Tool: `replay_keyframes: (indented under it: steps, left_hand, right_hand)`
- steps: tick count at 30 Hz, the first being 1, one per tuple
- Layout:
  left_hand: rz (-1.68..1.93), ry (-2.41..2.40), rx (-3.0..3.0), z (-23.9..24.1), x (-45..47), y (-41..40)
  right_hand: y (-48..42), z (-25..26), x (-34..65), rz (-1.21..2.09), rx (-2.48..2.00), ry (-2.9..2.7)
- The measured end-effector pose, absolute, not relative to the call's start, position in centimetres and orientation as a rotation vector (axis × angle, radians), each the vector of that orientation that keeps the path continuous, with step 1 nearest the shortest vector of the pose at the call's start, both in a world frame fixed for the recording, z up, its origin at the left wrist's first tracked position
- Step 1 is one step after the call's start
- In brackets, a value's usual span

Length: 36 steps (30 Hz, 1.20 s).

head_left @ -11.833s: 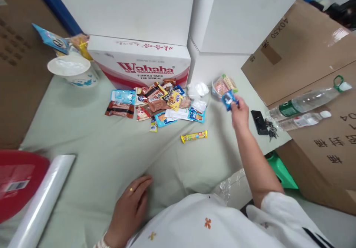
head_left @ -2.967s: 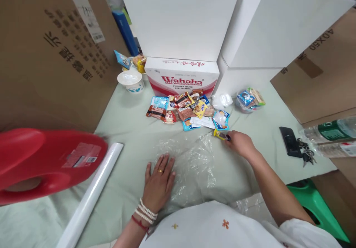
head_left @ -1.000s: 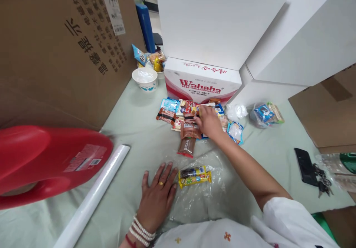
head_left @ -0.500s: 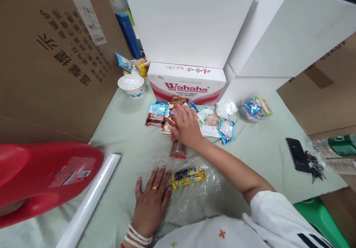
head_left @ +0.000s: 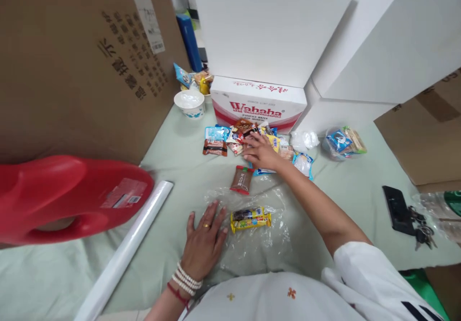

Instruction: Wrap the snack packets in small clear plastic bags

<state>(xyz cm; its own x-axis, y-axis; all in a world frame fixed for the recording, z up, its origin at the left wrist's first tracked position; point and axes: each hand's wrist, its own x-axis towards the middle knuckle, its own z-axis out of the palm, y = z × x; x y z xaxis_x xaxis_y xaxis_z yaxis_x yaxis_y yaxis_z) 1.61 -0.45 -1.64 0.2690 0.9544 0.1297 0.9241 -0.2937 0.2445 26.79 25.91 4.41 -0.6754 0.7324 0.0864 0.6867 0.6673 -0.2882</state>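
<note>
My left hand [head_left: 202, 244] lies flat with fingers spread, at the left edge of a clear plastic bag [head_left: 277, 244]. Just right of its fingertips, two yellow-wrapped snack bars [head_left: 251, 222] rest on the bag. Farther forward, my right hand [head_left: 262, 152] reaches over a pile of snack packets, fingers apart and touching the packets beneath; its palm hides part of them. Nearer me than that hand sits a brown packet with red ends [head_left: 242, 180]. Left of the right hand are a blue packet [head_left: 215, 132] and a brown-wrapped snack [head_left: 215, 148]. A blue-and-white packet [head_left: 303, 165] lies to its right.
Behind the pile stands a Wahaha carton [head_left: 257, 104]. A paper bowl [head_left: 189, 104] is at back left, a clear tub of snacks [head_left: 344, 143] at right. A red plastic container [head_left: 82, 196] and white roll [head_left: 126, 249] occupy the left. A phone [head_left: 398, 210] and keys [head_left: 421, 227] lie right.
My right hand has shifted from the brown packets toward the right of the pile, uncovering the brown packet with red ends. My left hand stays flat by the bag. The view has shifted.
</note>
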Motion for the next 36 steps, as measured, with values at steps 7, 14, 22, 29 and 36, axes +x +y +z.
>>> replay_keyframes:
  steps: [7, 14, 22, 29, 36]
  left_hand:
    - [0.341, 1.776, 2.381, -1.5, 2.0, -0.2]
    - [0.402, 1.793, 2.317, -1.4, 1.8, -0.2]
    - [0.390, 1.809, 2.211, -0.1, -0.7, -0.1]
    - [0.295, 1.807, 2.291, -1.2, -1.1, -0.2]
    - [0.268, 1.827, 2.338, -1.6, -1.0, -0.2]
  right_hand:
    - [19.5, 4.0, 25.6, 0.454, -0.684, -2.964]
    - [22.2, 3.4, 25.3, 0.150, -1.260, -2.682]
    - [13.4, 6.1, 27.1, 0.669, -0.984, -2.547]
    - [6.4, 4.1, 27.0, 0.666, -1.099, -2.821]
    - [5.4, 3.5, 25.0, 0.434, -1.030, -2.796]
